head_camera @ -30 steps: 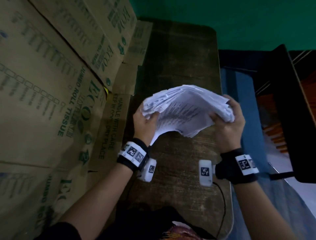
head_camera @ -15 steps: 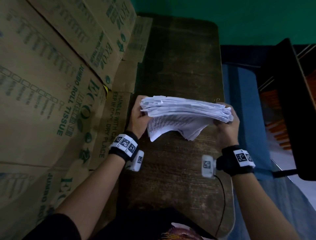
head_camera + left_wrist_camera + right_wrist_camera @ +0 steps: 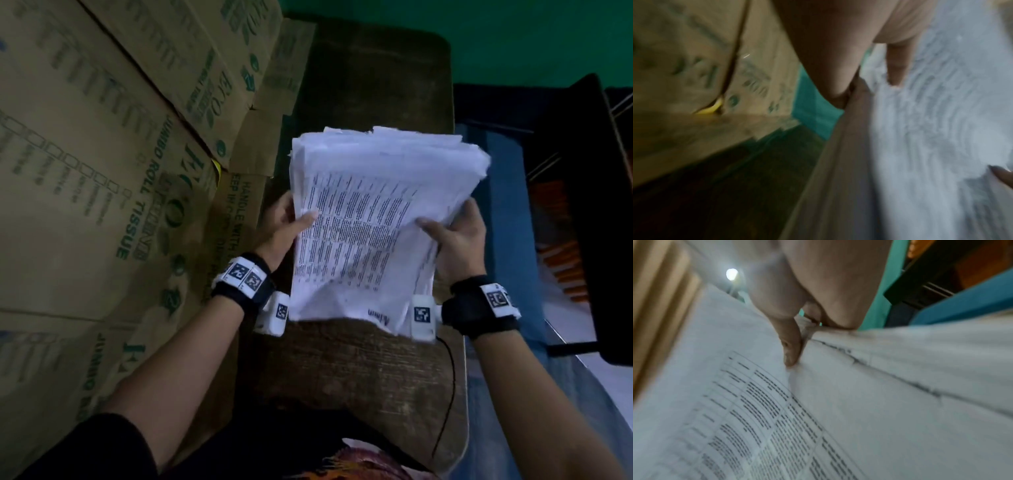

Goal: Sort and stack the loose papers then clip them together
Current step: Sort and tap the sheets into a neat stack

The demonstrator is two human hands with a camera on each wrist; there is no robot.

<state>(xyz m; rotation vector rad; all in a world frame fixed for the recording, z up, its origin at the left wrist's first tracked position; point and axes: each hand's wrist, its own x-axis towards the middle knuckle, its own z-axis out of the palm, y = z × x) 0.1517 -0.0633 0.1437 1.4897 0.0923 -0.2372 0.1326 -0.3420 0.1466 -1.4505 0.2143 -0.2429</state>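
A thick, uneven stack of white printed papers [image 3: 370,219] is held up above the dark wooden table [image 3: 359,370], its printed face tilted toward me. My left hand [image 3: 287,222] grips its left edge, thumb on the top sheet. My right hand [image 3: 455,236] grips the right edge, thumb on the face too. In the right wrist view the thumb [image 3: 791,344] presses into the papers [image 3: 777,418] with table-like print. In the blurred left wrist view the thumb [image 3: 896,65] lies on the papers [image 3: 941,129]. No clip shows.
Stacked cardboard boxes [image 3: 102,154] printed "JUMBO ROLL TISSUE" wall off the left side of the table. A green wall [image 3: 479,31] is behind. A dark piece of furniture [image 3: 599,205] stands to the right over a blue floor [image 3: 507,212]. A black cable [image 3: 448,394] hangs off the table's near right edge.
The stack was held flat and edge-on half a second ago; both hands have now tipped it up so its printed face turns toward me, nearer the camera.
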